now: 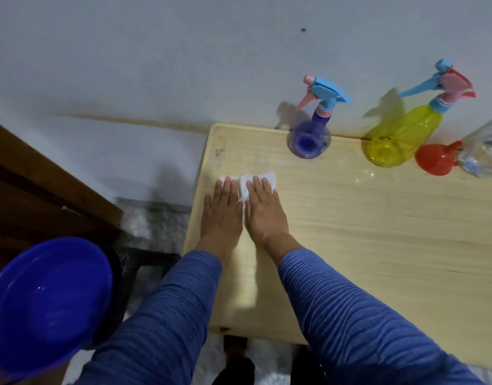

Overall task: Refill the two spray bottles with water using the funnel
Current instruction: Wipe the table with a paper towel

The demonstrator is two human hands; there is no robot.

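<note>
Light wooden table (350,232) pushed up against a plain whitish wall (156,65), with a brownish stain line running along the wall near the bottom. Off to the left there's dark wooden furniture (31,184) and a blue basin (44,307) sitting low beside the table with water in it. Floor looks grey and speckled.

Both hands are flat on the table near its left edge, side by side, palms down. The left hand (221,209) and right hand (264,209) have straight fingers pressing on a white tissue (247,187) (it pokes out between and past the fingertips, crumpled). Nothing gripped, just pressed down. Blue striped sleeves (350,315) on both arms.

At the back of the table by the wall: the purple spray bottle (308,140) with a blue and pink trigger head on it, then the yellow spray bottle (397,137) to its right, also capped. Just right of that, the red funnel (436,159) lies on its side, touching a clear plastic bottle (483,151) at the frame edge.
</note>
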